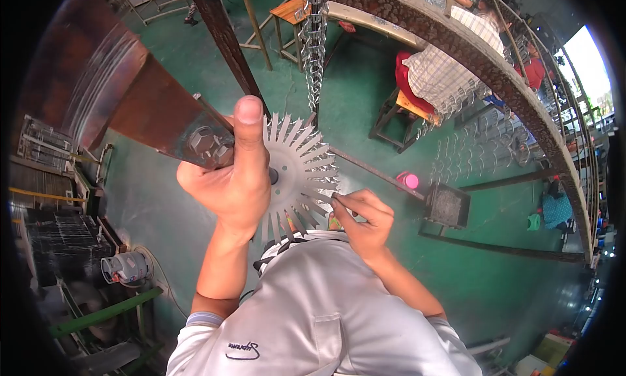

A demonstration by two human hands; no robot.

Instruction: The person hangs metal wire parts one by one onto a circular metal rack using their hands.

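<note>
A grey metal disc (287, 171) with long, narrow fins all round its rim stands in front of my chest. To its left a wide rusty metal arm (153, 99) comes down, with hex nuts (207, 144) at its lower end. My left hand (228, 180) is closed round that end, its thumb pointing up beside the disc; its fingertips are hidden. On the disc's right edge, my right hand (366, 223) pinches a fin tip between thumb and forefinger. Whether a small piece also sits in that pinch I cannot tell.
A rusty curved frame (456, 34) arches overhead, hung with metal hooks (314, 50). Beyond it a person in a checked shirt (450, 57) sits on a stool (394, 122). A metal tray (447, 205) is at right, a gas cylinder (127, 268) at left.
</note>
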